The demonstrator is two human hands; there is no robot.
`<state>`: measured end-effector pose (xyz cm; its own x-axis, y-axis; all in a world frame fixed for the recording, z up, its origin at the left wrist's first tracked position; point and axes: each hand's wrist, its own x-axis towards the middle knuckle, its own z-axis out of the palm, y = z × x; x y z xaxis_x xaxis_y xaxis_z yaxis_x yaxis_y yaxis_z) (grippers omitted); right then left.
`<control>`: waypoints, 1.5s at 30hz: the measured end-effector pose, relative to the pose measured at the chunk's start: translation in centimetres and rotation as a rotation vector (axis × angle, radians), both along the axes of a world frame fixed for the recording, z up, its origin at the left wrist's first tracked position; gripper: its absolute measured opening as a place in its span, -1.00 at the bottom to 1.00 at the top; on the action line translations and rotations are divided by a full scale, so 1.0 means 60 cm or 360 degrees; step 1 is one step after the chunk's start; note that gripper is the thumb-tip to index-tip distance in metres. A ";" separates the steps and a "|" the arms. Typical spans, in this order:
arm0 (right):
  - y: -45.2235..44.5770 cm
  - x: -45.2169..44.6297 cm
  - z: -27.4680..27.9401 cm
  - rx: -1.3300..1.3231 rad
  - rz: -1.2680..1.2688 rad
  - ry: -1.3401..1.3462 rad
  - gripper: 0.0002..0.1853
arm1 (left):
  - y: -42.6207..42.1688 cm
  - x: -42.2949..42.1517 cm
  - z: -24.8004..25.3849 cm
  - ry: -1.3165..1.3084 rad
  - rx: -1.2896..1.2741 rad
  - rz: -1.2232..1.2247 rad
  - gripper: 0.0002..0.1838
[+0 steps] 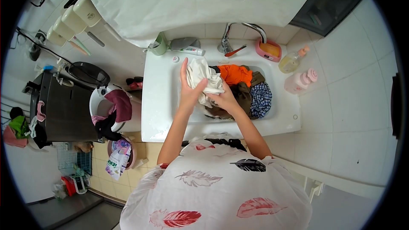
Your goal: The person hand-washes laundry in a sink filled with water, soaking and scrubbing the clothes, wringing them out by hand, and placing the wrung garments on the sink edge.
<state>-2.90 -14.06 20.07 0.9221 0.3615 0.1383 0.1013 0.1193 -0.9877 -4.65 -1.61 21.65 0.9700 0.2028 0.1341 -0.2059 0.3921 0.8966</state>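
A bunched white cloth garment (200, 74) is held up over the left part of the white sink (164, 119). My left hand (190, 87) presses on its left side, thumb across the front and fingers reaching up along the edge. Gripping the lower right of the same cloth is my right hand (226, 98). Under and beside my hands, a pile of clothes fills the basin: an orange piece (235, 75), a dark brown-olive piece (243, 98) and a blue checked piece (260, 99). What lies directly beneath the white cloth is partly hidden.
A chrome faucet (226, 42) with a red-handled lever rises behind the basin. Along the rim are a pink soap dish (268, 51), a pump bottle (292, 61), a pink bottle (301, 81) and a green cup (158, 44). Left stands a bucket (97, 102) with draped clothes.
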 end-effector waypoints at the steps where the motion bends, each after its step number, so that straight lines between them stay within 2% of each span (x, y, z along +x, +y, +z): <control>1: 0.003 -0.001 0.002 0.0088 -0.0037 -0.0053 -0.48 | -0.002 0.005 -0.001 0.0047 0.0268 0.0122 -0.18; 2: 0.005 -0.004 0.005 0.0177 -0.0075 -0.0102 -0.39 | -0.005 0.009 -0.003 0.0069 0.0256 0.0223 -0.32; 3: 0.009 -0.008 0.011 0.0266 -0.0117 -0.0151 -0.29 | -0.008 0.010 -0.013 0.0072 0.0256 0.0224 -0.32; 5: 0.020 -0.011 0.029 0.0186 -0.0202 -0.0114 -0.26 | -0.017 0.016 -0.041 0.0178 0.0207 0.0373 -0.56; 6: 0.027 -0.006 0.025 -0.0002 -0.0318 -0.0333 -0.29 | -0.028 0.014 -0.033 0.0180 0.0205 0.0370 -0.56; 7: 0.033 -0.001 0.022 -0.0188 -0.0431 -0.0552 -0.32 | -0.040 0.012 -0.015 0.0150 0.0183 0.0440 -0.70; 8: 0.037 0.001 0.022 -0.0098 -0.0468 -0.0466 -0.44 | -0.047 0.010 0.000 0.0118 0.0161 0.0511 -0.79; 9: 0.041 0.006 0.026 -0.0097 -0.0467 -0.0472 -0.44 | -0.049 0.012 0.010 0.0113 0.0160 0.0513 -0.79; 10: 0.044 0.011 0.031 -0.0146 -0.0505 -0.0478 -0.53 | -0.050 0.013 0.018 0.0109 0.0159 0.0567 -0.80; 11: 0.047 0.013 0.036 -0.0195 -0.0543 -0.0480 -0.62 | -0.049 0.013 0.021 0.0109 0.0159 0.0622 -0.77; 12: 0.049 0.015 0.046 -0.0195 -0.0542 -0.0478 -0.62 | -0.045 0.015 0.020 0.0110 0.0160 0.0623 -0.77; 14: 0.052 0.021 0.066 -0.0124 -0.0483 -0.0406 -0.75 | -0.033 0.021 0.017 0.0107 0.0234 0.0497 -0.71; 18: 0.054 0.041 0.061 -0.0060 -0.0479 -0.0475 -0.78 | -0.032 0.039 0.020 -0.0040 0.0190 0.0497 -0.71; 20: 0.049 0.050 0.059 -0.0197 -0.0483 -0.0633 -0.78 | -0.029 0.044 0.018 -0.0005 0.0249 0.0446 -0.72; 24: 0.051 0.051 0.071 -0.0213 -0.0497 -0.0739 -0.81 | -0.022 0.044 0.021 0.0004 0.0321 0.0416 -0.74; 26: 0.050 0.054 0.073 -0.0387 -0.0507 -0.0818 -0.84 | -0.019 0.046 0.022 -0.0005 0.0295 0.0395 -0.75; 30: 0.047 0.054 0.076 -0.0394 -0.0476 -0.0774 -0.84 | -0.013 0.051 0.026 -0.0053 0.0335 0.0363 -0.74; 31: 0.041 0.055 0.075 -0.0387 -0.0381 -0.0747 -0.82 | -0.013 0.052 0.026 -0.0024 0.0227 0.0335 -0.77; 32: 0.035 0.056 0.074 -0.0380 -0.0286 -0.0718 -0.71 | -0.012 0.053 0.027 0.0006 0.0119 0.0307 -0.78; 33: 0.029 0.055 0.072 -0.0380 -0.0286 -0.0719 -0.71 | -0.014 0.056 0.034 0.0006 0.0119 0.0307 -0.78; 35: 0.016 0.050 0.067 -0.0323 -0.0095 -0.0717 -0.29 | -0.018 0.061 0.050 -0.0055 -0.0337 0.0145 -0.74; 36: 0.010 0.054 0.063 -0.0316 0.0012 -0.0642 -0.10 | -0.015 0.058 0.054 -0.0036 -0.0376 0.0008 -0.59; 37: 0.009 0.055 0.058 -0.0317 0.0009 -0.0642 -0.10 | -0.011 0.058 0.056 -0.0036 -0.0377 0.0005 -0.59; 39: 0.009 0.056 0.057 -0.0098 -0.0063 -0.0614 -0.12 | -0.003 0.062 0.061 -0.0112 -0.0457 -0.0256 -0.46; 40: 0.012 0.048 0.067 -0.0057 -0.0187 -0.0596 -0.21 | -0.006 0.062 0.065 -0.0084 -0.0220 -0.0203 -0.39; 41: 0.016 0.050 0.062 -0.0055 -0.0189 -0.0596 -0.21 | -0.005 0.064 0.065 -0.0084 -0.0218 -0.0206 -0.39; 44: 0.023 0.067 0.038 -0.0137 -0.0624 -0.0634 -0.44 | 0.010 0.068 0.065 -0.0028 -0.0174 -0.0326 -0.40; 45: 0.023 0.069 0.041 -0.0131 -0.0615 -0.0634 -0.44 | 0.027 0.067 0.062 -0.0002 0.0056 -0.0344 -0.35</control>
